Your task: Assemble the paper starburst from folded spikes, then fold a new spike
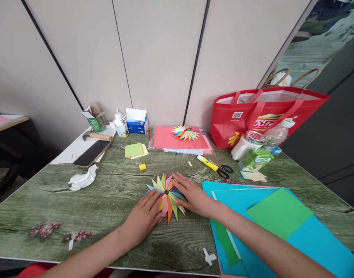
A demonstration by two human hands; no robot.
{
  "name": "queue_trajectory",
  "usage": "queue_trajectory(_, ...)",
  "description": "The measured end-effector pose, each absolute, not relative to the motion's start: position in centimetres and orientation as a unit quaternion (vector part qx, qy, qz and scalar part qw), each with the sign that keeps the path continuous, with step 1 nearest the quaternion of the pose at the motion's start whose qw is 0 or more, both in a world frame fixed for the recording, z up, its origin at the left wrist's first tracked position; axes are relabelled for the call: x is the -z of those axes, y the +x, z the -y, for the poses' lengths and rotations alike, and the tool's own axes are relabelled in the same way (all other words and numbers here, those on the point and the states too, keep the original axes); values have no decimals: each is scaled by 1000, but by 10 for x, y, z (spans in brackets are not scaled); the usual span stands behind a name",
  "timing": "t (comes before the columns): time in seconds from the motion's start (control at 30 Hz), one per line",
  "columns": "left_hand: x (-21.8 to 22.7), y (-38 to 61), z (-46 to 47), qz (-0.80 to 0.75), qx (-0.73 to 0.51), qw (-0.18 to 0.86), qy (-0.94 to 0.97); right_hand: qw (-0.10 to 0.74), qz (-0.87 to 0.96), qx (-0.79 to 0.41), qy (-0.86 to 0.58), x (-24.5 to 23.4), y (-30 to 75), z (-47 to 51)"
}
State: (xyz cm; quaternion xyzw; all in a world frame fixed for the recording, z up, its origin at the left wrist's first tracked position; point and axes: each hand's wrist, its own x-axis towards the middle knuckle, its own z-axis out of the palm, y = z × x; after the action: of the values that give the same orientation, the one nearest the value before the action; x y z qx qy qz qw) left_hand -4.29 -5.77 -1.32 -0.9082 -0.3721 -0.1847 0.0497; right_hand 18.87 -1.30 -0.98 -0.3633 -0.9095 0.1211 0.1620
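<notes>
A multicoloured folded-paper star [169, 208] with many pointed rays lies flat on the table in front of me. My left hand [146, 212] rests on its left side, fingers stretched out over the rays. On the right side, my right hand [193, 195] lies across other rays with its fingers spread. The small hole at the star's middle shows between both hands. Behind it stands a yellow glue stick cap [142, 166]. A yellow glue stick [207, 163] lies beyond my right hand, touching black-handled scissors [224, 171].
Blue and green paper sheets [316, 239] spread under my right forearm. A second paper star [186, 133] sits on a red paper pack [162, 137] near the wall. At the back right stands a red bag [223, 123]; a phone [92, 153], hammer [97, 136] and crumpled tissue [83, 178] lie left.
</notes>
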Motion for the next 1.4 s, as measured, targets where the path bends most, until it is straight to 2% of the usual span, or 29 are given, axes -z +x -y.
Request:
queue_trajectory(0.3, 8, -51, 40, 354, 148, 41, -922, 151, 875, -87, -451, 12, 177, 31)
queue_trajectory(0.6, 9, -51, 39, 355, 149, -7, -923, 189, 883, -100, -418, 11, 185, 32)
queue_trajectory(0.8, 17, -52, 36, 347, 185, -16, -919, 178, 909, -104, -363, 8, 177, 35)
queue_trajectory(0.93, 22, -53, 34, 358, 216, -20, -908, 181, 909, -101, -360, 8, 171, 33)
queue_trajectory(1.4, 23, -46, 30, 362, 189, -39, -912, 201, 896, -112, -381, 20, 165, 33)
